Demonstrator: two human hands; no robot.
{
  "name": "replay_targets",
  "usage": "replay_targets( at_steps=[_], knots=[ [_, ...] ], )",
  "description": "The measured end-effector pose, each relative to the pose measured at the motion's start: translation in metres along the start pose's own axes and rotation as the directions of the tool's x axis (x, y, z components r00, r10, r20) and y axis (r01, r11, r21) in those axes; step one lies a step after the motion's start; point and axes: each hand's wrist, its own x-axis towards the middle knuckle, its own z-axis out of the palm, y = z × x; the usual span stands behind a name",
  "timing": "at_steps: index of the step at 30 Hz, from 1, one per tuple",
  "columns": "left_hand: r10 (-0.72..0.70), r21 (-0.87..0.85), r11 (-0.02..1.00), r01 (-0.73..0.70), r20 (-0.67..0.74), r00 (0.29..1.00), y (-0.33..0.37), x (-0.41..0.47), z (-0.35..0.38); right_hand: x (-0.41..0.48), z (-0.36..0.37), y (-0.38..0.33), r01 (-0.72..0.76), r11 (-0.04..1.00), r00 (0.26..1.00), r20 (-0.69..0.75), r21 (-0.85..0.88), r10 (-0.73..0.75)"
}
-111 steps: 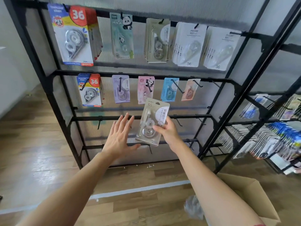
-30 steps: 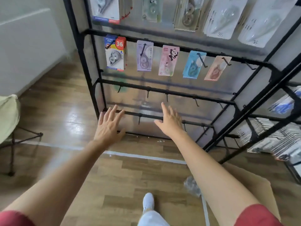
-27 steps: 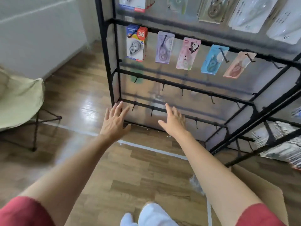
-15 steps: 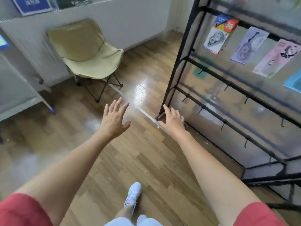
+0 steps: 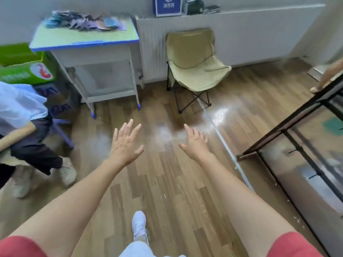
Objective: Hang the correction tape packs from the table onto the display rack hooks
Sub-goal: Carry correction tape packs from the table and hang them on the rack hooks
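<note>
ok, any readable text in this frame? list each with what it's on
None reads cleanly.
Blue sign on the ledge: white logo and one row of characters, too blurred.
Green box: white print beside a red mark, too blurred.
Carton below it: big blue letters, partly hidden, blurred.
Packs on the table: print too small.

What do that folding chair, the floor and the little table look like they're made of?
Chair: beige fabric, matt, sagging in creases, on thin black legs, probably metal.
Floor: wood-grain planks, glossy given the glare patch; laminate or real wood, unclear.
Table: pale-green top with blue edging, likely laminated board; white frame, probably painted metal.
</note>
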Motion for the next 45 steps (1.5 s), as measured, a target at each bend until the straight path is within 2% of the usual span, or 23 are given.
replay_targets(
  at_steps=[9,19,28,32,40,45],
  knots=[
    [-0.082,-0.011,0.997,0.081,-0.078,0.994,-0.119,0.100,-0.054,0.106,-0.009,-0.131,0.056,0.998,0.998,-0.010,-0.009,-0.056],
    [-0.158,-0.002,0.987,0.159,-0.111,0.981,-0.201,0.229,-0.079,0.254,-0.045,-0.220,0.165,0.981,0.985,-0.025,-0.098,-0.168],
    [-0.279,0.006,0.959,0.285,-0.191,0.941,-0.254,0.395,-0.122,0.433,-0.118,-0.301,0.294,0.942,0.950,-0.061,-0.163,-0.306],
    [-0.304,0.013,0.950,0.311,-0.177,0.936,-0.271,0.448,-0.133,0.495,-0.142,-0.332,0.329,0.928,0.938,-0.052,-0.173,-0.343],
    [-0.319,0.005,0.946,0.323,-0.144,0.937,-0.327,0.571,-0.138,0.618,-0.159,-0.382,0.312,0.930,0.944,-0.045,-0.195,-0.327],
    [-0.275,-0.022,0.961,0.275,-0.138,0.951,-0.379,0.657,-0.142,0.707,-0.159,-0.437,0.281,0.945,0.955,-0.049,-0.170,-0.293]
  ],
)
